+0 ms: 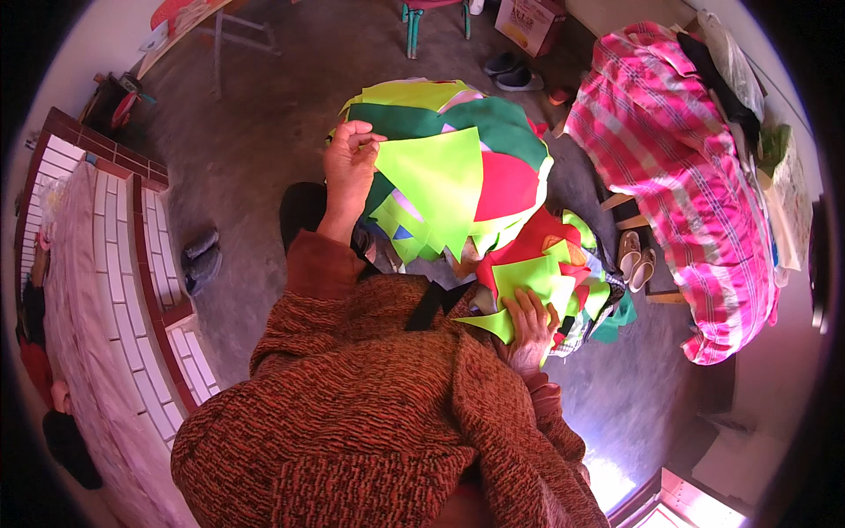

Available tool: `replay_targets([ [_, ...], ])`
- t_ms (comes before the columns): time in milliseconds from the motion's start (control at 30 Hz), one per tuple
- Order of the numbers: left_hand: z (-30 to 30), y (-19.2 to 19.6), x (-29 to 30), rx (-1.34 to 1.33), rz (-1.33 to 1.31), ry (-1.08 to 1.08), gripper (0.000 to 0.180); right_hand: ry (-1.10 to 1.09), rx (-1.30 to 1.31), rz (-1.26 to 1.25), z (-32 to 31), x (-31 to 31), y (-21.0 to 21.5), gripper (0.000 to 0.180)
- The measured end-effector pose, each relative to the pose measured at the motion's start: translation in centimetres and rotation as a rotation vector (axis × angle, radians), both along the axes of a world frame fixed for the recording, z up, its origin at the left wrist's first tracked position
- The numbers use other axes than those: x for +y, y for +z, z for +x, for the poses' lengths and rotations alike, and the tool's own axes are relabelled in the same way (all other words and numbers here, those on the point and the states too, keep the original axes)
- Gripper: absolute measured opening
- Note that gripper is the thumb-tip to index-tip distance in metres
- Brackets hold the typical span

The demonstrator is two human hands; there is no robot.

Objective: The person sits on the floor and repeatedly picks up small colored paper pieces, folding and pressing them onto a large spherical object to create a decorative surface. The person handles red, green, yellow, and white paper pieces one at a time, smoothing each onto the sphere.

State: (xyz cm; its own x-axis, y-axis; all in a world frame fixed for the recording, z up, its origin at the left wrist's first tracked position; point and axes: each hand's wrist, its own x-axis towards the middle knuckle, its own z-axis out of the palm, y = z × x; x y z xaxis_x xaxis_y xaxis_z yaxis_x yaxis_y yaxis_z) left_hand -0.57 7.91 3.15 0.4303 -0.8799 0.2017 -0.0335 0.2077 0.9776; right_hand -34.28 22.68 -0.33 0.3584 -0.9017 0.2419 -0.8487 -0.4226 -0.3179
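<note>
My left hand (349, 164) is raised and pinches the edge of a lime-green triangular cloth piece (437, 182), holding it up in front of a big heap of cut cloth (493, 132) in green, red and yellow. My right hand (532, 327) rests lower on another lime-green cloth piece (519, 280) lying on a pile of red and green scraps on my lap, fingers pressed on it. My arms are in a rust-brown knitted sweater (370, 396).
A bundle in pink checked cloth (678, 167) lies at the right, sandals (635, 260) beside it. Dark shoes (201, 257) stand by a white-tiled ledge (132, 264) at the left. A chair (431, 13) and a cardboard box (530, 22) stand at the far end of the concrete floor.
</note>
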Motion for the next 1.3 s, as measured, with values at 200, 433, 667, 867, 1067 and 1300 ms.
replay_targets([
  [200, 0.4, -0.5, 0.1, -0.180, -0.051, 0.179, 0.028, 0.008, -0.007, -0.016, 0.1, 0.1, -0.1, 0.061],
  [433, -4.1, 1.9, 1.1, -0.867, -0.339, 0.229, 0.029, 0.000, -0.001, -0.062, -0.1, -0.1, -0.6, 0.053],
  [667, -5.2, 0.4, 1.0, -1.129, -0.251, -0.079, 0.020, -0.022, -0.001, -0.026, 0.0, 0.0, 0.2, 0.047],
  [867, -8.1, 1.4, 1.9, -1.048, -0.332, -0.060, 0.024, -0.037, -0.069, -0.039, -0.3, 0.1, -0.4, 0.055],
  [1067, -15.5, -0.6, 5.0, -0.513, -0.180, -0.606, 0.026, -0.027, -0.109, -0.011, -0.2, 0.1, -0.4, 0.057],
  [1300, -18.4, -3.1, 5.3, -1.002, 0.016, -0.660, 0.038, -0.037, -0.102, -0.018, -0.4, 0.1, -0.3, 0.055],
])
